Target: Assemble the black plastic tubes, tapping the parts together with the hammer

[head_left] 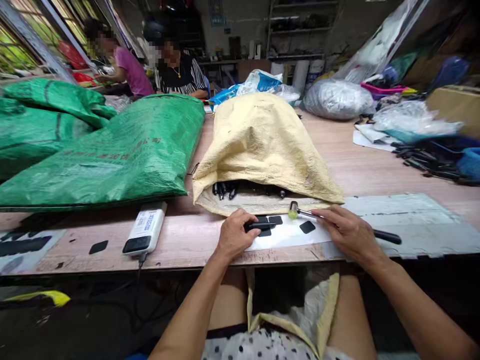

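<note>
My left hand [237, 233] pinches a slim black pen-like piece [259, 225] over a white sheet [288, 239] at the table's front edge. My right hand [350, 232] is wrapped round the shaft of a small mallet [293, 210]; its head has a yellowish clear face, and the black handle end sticks out to the right. Dark square pads, such as one [307, 227] between my hands, lie on the sheet. Just behind, a cream woven sack [262, 145] lies with its mouth towards me, and several black pieces [228, 190] show inside it.
Green woven sacks [131, 150] fill the left. A white power bank [146, 229] with a cable lies near the front edge. To the right are a clear plastic bundle [337, 98] and a heap of black parts [431, 160]. Another open sack [326, 310] is on my lap. Two people sit across the table.
</note>
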A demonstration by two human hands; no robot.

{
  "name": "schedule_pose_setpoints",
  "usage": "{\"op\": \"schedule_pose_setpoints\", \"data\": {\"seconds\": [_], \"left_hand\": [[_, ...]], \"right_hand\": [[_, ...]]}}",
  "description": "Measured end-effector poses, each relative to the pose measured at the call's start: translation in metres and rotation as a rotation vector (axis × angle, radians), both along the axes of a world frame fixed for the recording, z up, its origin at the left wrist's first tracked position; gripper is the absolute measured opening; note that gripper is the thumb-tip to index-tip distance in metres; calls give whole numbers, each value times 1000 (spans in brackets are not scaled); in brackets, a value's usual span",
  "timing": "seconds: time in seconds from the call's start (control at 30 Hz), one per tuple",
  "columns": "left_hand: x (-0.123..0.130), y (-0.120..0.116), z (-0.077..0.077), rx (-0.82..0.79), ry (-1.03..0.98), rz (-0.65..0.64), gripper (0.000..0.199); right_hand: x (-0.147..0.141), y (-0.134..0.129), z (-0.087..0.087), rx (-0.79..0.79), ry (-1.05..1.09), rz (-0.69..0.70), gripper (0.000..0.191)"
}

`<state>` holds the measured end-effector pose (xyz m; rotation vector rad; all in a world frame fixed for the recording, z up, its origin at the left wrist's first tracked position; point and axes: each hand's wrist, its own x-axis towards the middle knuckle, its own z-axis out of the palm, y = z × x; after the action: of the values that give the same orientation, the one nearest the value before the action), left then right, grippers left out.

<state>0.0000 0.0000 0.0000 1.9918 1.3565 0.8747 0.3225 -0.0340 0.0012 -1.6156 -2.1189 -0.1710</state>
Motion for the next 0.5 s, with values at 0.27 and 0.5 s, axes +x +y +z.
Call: {"op": "schedule_pose_setpoints", "data": {"seconds": [0.27,0.5], "left_hand": [[-1,0,2,-7,-15,13,21],[-1,0,1,-17,-31,15,18]], "right_hand": [[19,33,-13,63,87,126,25],[16,31,-15,74,86,105,24]]}}
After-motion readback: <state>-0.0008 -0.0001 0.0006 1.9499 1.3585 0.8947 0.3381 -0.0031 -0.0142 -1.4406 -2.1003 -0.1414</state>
